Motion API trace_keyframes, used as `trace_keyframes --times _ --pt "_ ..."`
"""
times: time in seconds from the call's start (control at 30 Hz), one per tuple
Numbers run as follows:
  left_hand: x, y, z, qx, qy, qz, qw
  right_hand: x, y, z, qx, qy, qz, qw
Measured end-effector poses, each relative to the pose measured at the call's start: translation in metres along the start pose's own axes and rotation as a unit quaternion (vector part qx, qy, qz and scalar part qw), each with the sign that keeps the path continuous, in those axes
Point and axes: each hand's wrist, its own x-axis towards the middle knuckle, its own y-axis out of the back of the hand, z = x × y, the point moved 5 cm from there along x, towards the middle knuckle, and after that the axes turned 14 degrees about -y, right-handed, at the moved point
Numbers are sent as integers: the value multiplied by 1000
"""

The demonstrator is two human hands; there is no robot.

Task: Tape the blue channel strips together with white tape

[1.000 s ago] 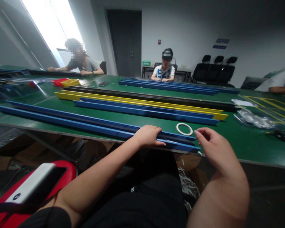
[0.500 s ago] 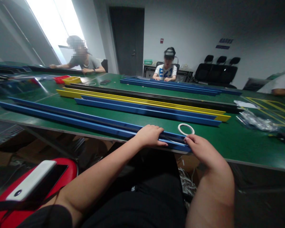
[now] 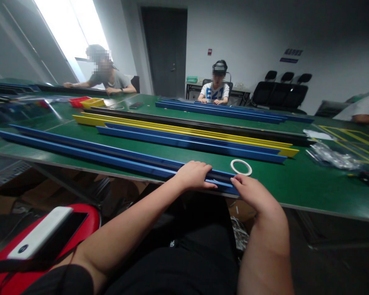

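Note:
A long blue metal channel (image 3: 89,151) lies along the near edge of the table, its right end by my hands. My left hand (image 3: 193,175) is wrapped over it near that end, fingers on the far side and thumb on the near side. At the right end, my right hand (image 3: 247,189) has thumb and forefinger pinched together against the channel. Whatever is between those fingertips is too small to make out. A thin whitish sliver (image 3: 214,181) shows in the channel between my hands. Just beyond my right hand lies a white ring-shaped roll (image 3: 241,167), apparently tape.
Farther back on the green table (image 3: 298,184) lie another blue channel (image 3: 187,143), a yellow one (image 3: 258,142) and black ones (image 3: 203,122). Plastic bags (image 3: 335,157) lie at right. Two people sit across the table. A white device (image 3: 43,233) rests on a red stool (image 3: 90,223).
My right hand has shifted a little left along the channel's end, toward my left hand. My left hand has stayed in place, and the white roll has not moved.

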Motion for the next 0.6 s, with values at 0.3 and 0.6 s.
trace_keyframes --times 0.3,0.6 --pt "0 2 1 -3 5 -2 1000 -2 0 -8 23 26 -18 999" --pt "-1 0 0 -5 3 1 1000 -1 6 -10 12 43 13 999"
